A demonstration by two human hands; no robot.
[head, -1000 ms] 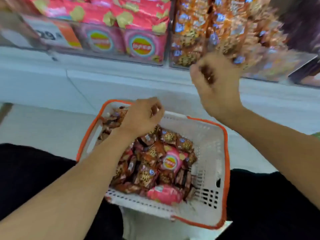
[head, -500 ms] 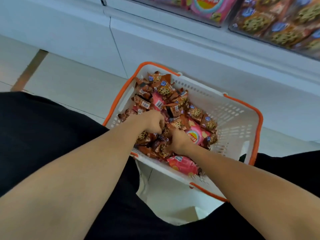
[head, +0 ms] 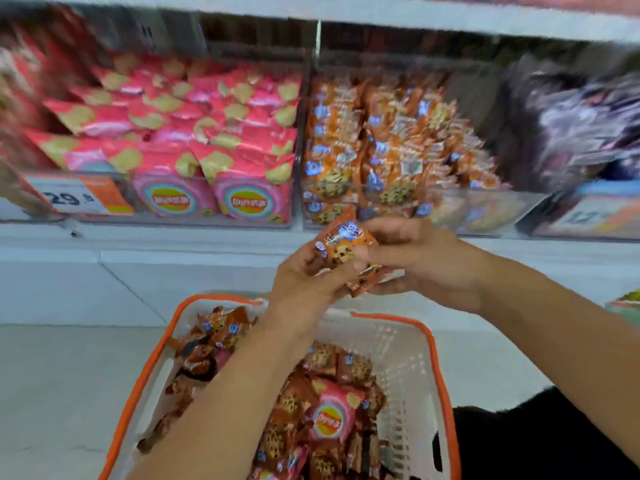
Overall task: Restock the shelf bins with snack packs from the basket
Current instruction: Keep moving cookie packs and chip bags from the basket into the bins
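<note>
- Two hands are raised together above the basket (head: 436,344): the left hand (head: 304,282) and right hand (head: 426,258) are both closed on cookie packs (head: 343,242).
- How many packs are held cannot be told; fingers cover part of them.
- Beyond the hands, the cookie bin (head: 391,140) is smeared by blur, as is the pink bin (head: 194,133) further left.
- Below the hands, the basket's contents are partly hidden by the left forearm.
</note>
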